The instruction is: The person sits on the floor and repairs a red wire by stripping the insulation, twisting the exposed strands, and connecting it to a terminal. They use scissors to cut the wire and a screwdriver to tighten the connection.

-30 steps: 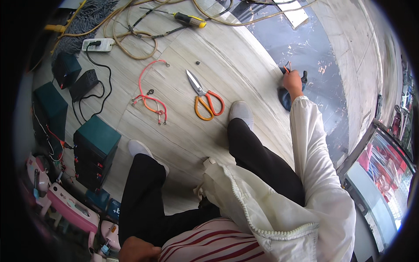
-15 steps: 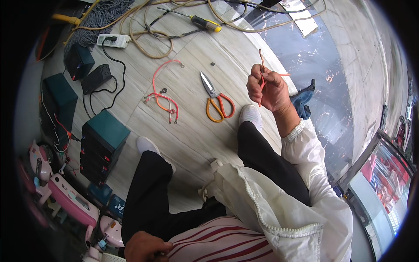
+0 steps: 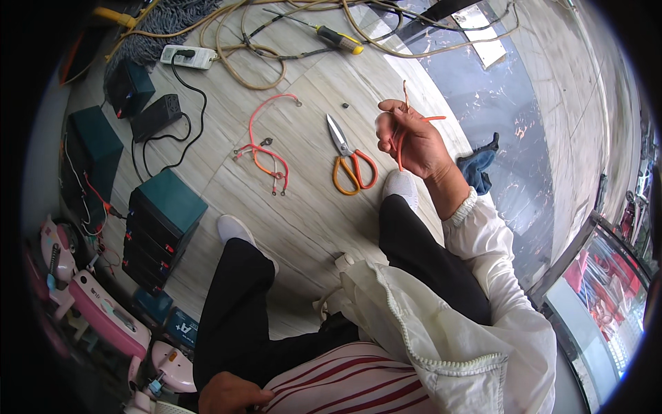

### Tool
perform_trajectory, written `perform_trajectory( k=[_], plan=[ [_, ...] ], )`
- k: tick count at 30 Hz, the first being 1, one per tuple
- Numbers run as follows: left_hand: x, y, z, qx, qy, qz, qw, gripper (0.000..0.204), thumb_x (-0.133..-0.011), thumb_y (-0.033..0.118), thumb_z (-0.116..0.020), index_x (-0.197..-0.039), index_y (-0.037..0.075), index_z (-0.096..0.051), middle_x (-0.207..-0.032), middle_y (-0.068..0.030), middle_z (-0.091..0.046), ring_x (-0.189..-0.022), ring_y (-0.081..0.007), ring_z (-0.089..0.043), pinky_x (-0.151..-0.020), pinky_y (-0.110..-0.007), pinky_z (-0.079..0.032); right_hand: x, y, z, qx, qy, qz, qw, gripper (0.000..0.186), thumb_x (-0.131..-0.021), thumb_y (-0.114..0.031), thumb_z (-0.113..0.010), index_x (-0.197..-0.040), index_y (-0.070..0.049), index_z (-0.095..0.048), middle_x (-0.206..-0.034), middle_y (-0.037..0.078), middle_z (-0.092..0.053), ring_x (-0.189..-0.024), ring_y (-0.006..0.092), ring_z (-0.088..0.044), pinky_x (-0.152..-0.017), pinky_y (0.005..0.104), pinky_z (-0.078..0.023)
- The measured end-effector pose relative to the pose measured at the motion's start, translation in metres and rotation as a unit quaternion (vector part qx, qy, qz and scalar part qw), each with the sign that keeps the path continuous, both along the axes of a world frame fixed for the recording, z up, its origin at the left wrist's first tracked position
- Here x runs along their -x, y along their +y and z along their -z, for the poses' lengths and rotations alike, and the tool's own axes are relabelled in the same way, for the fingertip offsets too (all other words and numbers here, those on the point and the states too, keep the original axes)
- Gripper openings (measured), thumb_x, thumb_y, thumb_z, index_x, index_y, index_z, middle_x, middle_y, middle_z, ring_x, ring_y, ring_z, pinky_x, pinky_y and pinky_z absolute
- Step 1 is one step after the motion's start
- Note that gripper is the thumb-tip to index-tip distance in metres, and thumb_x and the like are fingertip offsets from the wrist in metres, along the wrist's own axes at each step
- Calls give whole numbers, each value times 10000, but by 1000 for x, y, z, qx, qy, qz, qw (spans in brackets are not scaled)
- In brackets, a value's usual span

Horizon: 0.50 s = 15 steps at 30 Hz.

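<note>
My right hand (image 3: 417,141) is raised above the floor, its fingers closed around a short orange-red wire (image 3: 401,157). Bare copper strands stick up past the fingertips, and another orange-red piece points right beside the thumb. At the bottom edge my left hand (image 3: 234,393) lies curled by my lap; its palm side is hidden, so any content is out of sight. Scissors (image 3: 349,157) with orange and red handles rest partly spread on the floor, left of my right hand. Farther left lie red cables with ring terminals (image 3: 272,160).
A screwdriver (image 3: 338,39) lies among tan cords (image 3: 283,76) at the far side. Dark green batteries (image 3: 165,207), a black adapter (image 3: 157,117) and a white power strip (image 3: 187,57) stand left. Pink scooter parts (image 3: 103,314) are at lower left, a glass case (image 3: 586,303) at right.
My right hand has come slightly down and left with the wire, its fingers shifting on it. The whole view has moved a little; my left hand stays by my lap.
</note>
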State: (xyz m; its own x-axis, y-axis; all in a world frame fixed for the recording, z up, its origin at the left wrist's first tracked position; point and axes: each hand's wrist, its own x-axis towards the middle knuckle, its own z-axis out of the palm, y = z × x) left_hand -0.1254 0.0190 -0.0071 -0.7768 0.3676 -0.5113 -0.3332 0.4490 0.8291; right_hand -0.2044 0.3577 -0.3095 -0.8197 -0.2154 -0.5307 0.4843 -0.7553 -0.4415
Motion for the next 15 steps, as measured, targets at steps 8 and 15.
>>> perform_trajectory(
  k=[8, 15],
  plan=[
    [12, -6, 6, 25, 3, 17, 1000, 248, -928, 196, -530, -994, -30, -607, -757, -99, -558, -607, -169, -488, -567, -270, -384, -22, 4, 51, -359, -105, -98, 922, 248, -946, -266, -513, -873, -49, -608, -636, -23, -452, -566, 73, -364, -514, 252, -329],
    [46, -5, 16, 51, -9, 51, 997, 213, -941, 154, -493, -1032, 0, -608, -767, -89, -540, -589, -150, -457, -558, -259, -370, -26, -7, 87, -433, -58, -238, 867, 254, -957, -254, -489, -888, -35, -597, -653, -16, -474, -607, 80, -402, -570, 261, -372]
  ],
)
